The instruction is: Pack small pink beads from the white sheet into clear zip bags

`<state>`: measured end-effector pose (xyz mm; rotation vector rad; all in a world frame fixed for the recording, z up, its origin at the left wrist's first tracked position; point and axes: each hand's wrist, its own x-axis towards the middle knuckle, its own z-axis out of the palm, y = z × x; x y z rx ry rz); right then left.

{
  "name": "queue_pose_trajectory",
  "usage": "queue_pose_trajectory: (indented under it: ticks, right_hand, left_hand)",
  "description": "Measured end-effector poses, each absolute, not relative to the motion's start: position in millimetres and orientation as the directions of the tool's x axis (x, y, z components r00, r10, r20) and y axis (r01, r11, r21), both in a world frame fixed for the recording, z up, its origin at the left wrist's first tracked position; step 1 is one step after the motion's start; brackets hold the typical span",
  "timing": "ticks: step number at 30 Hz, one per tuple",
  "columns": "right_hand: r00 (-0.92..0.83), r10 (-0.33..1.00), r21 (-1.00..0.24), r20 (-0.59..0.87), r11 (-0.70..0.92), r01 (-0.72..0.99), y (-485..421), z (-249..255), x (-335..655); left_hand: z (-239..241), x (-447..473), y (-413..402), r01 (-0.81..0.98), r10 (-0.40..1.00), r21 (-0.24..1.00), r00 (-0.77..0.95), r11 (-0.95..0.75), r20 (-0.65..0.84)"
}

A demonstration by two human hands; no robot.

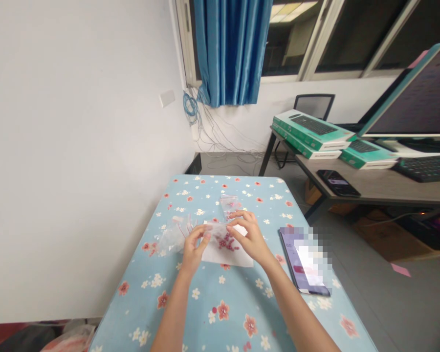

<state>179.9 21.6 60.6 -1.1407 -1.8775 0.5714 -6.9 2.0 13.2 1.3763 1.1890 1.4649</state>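
Both my hands meet over a small clear plastic bag (220, 230) held just above a white sheet of paper (230, 255) that carries a little heap of red beads (227, 241). My left hand (193, 249) pinches the bag's left edge with thumb and forefinger. My right hand (248, 234) grips the bag's right edge, fingers curled. A second small bag with red bits (229, 203) lies just beyond my right hand. A pile of empty clear bags (174, 233) sits left of my left hand.
The table has a light-blue flowered cloth (220, 313). A phone (303, 261) lies at its right edge. A white wall runs along the left. To the right stands a grey desk (374, 188) with green keyboard boxes (310, 129), another phone (338, 183) and a monitor (418, 98).
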Motion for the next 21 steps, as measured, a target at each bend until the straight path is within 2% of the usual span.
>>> queue_pose_trajectory:
  ticks: [3, 5, 9, 12, 14, 16, 21]
  right_hand:
    - [-0.159, 0.896, -0.788, 0.414, 0.440, 0.430, 28, 58, 186]
    - [-0.132, 0.929, -0.850, 0.345, 0.369, 0.376, 31, 54, 189]
    - [-0.166, 0.983, -0.955, 0.077, 0.121, 0.269, 37, 38, 191]
    - [-0.164, 0.986, -0.994, 0.004, 0.021, 0.103, 43, 29, 189]
    - [-0.110, 0.994, -1.000, 0.014, 0.011, -0.027, 49, 28, 188]
    - [-0.037, 0.999, -0.996, 0.019, 0.016, -0.087, 58, 29, 187]
    - [0.114, 0.993, -0.999, 0.040, 0.041, -0.006, 93, 28, 190]
  left_hand:
    - [4, -6, 5, 0.110, 0.976, 0.976, -0.090, -0.190, 0.200]
    - [0, -3, 7, 0.093, 0.983, 0.984, -0.086, -0.153, 0.161]
    - [0, 6, 13, -0.116, 0.980, 0.983, -0.157, -0.140, 0.121]
    - [6, 15, 23, -0.196, 0.970, 0.969, -0.216, -0.154, 0.110]
    - [9, 22, 34, -0.169, 0.963, 0.975, -0.250, -0.146, 0.101]
    - [11, 29, 48, -0.099, 0.965, 0.989, -0.249, -0.108, 0.081]
    - [10, 41, 83, 0.076, 0.988, 0.996, -0.142, -0.049, 0.060]
